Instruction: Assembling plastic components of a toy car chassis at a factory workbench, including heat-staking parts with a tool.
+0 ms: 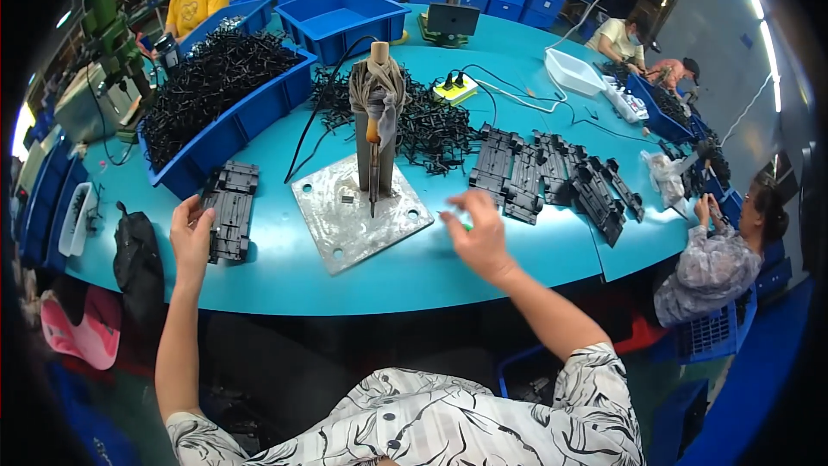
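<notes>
My left hand [191,233] is at the left edge of a black moulded plastic part [233,211] lying on the table. Its fingers are curved and apart from the thumb; whether the thumb touches the part I cannot tell. My right hand [479,237] is closed, right of the metal plate, around something small with a bit of green showing; its kind is hidden. Between my hands, a soldering iron [373,151] points straight down, fixed to a cloth-wrapped post [362,155] on a square metal base plate [323,224].
Several similar black parts [522,173] lie to the right. Behind the post is a heap of black pieces [435,134]; a blue bin [246,125] holds more. A yellow power strip [455,89] trails cables. A black bag [138,255] lies at left. Co-workers sit around the table.
</notes>
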{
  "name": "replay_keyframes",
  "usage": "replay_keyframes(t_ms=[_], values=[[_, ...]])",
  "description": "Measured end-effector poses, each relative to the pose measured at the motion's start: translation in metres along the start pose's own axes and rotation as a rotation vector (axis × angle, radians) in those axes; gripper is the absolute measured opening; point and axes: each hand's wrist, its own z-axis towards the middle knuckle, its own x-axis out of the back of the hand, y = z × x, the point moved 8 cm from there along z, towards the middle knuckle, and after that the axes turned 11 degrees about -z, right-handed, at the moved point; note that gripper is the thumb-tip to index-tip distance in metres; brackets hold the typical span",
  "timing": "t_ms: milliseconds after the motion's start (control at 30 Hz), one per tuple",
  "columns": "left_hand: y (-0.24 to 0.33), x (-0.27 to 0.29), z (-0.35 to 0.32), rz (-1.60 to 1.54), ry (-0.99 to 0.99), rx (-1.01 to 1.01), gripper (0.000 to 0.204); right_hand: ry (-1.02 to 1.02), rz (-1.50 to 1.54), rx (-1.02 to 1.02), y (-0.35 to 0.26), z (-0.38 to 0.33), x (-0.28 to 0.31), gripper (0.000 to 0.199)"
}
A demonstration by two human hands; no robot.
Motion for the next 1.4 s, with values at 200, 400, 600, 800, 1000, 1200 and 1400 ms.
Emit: replay_keyframes(t_ms=[200, 400, 600, 800, 1000, 1200, 1400], values=[[0.046, -0.020, -0.059, 0.026, 0.034, -0.121, 0.027, -0.180, -0.553, -0.028, 0.072, 0.033, -0.008, 0.051], [0.115, -0.108, -0.120, 0.059, -0.364, -0.437, 0.015, -0.092, -0.518, 0.203, 0.077, 0.029, -0.010, 0.046], [0.160, -0.171, -0.160, -0.130, -0.771, -0.547, 0.015, 0.012, -0.429, 0.291, 0.071, 0.025, 0.007, 0.040], [0.165, -0.219, -0.183, -0.419, -0.949, -0.364, 0.012, 0.363, -0.366, 0.270, 0.072, 0.034, 0.050, 0.020], [0.146, -0.245, -0.195, -0.460, -1.005, -0.268, 0.011, 0.488, -0.477, -0.050, 0.129, 0.053, 0.102, 0.013], [0.103, -0.250, -0.187, -0.532, -0.964, 0.157, 0.014, 0.539, -0.204, -0.355, 0.135, 0.040, 0.168, 0.024], [0.082, -0.259, -0.181, -1.074, -0.862, 0.784, 0.038, 0.062, 0.603, -0.414, 0.092, 0.018, 0.093, 0.023]])
